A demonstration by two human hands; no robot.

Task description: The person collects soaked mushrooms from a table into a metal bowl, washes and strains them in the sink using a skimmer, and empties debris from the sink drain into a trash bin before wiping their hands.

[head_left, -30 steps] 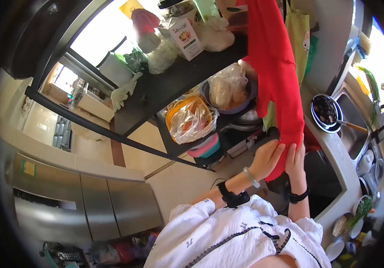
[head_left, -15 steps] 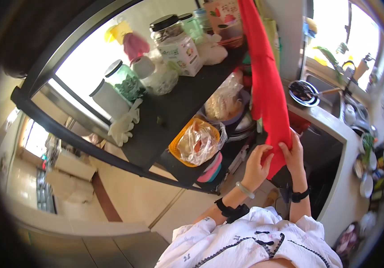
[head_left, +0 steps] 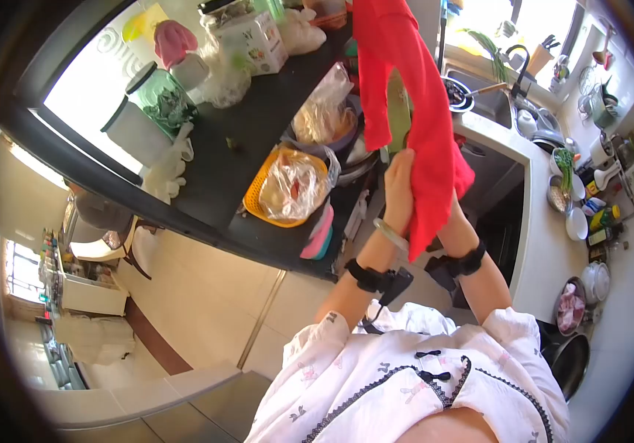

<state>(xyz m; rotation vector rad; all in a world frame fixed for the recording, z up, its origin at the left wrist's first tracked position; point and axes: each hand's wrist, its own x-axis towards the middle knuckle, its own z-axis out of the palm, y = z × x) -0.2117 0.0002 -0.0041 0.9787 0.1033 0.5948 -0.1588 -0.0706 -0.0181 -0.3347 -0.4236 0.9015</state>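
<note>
A long red cloth (head_left: 424, 125) hangs down from the top of the view, beside the dark shelf. It splits into a shorter flap on the left and a longer strip that ends in a point. My left hand (head_left: 399, 184) is raised against the left edge of the long strip, its fingers closed at the fabric. Only the wrist of my right hand (head_left: 456, 219) shows; the cloth covers its fingers, and a fold of red bulges out above it.
The dark shelf (head_left: 221, 166) stands at left with jars, bags and a glove. Below are a yellow basket (head_left: 262, 203) and a bagged bowl. At right, the counter (head_left: 535, 221) leads to a sink (head_left: 490, 103) with a pan, plus bowls and bottles along the wall.
My hands have moved up along the cloth, the right one passing behind it. The cloth's lower end is now spread into separate flaps. The view has shifted, showing more counter at right.
</note>
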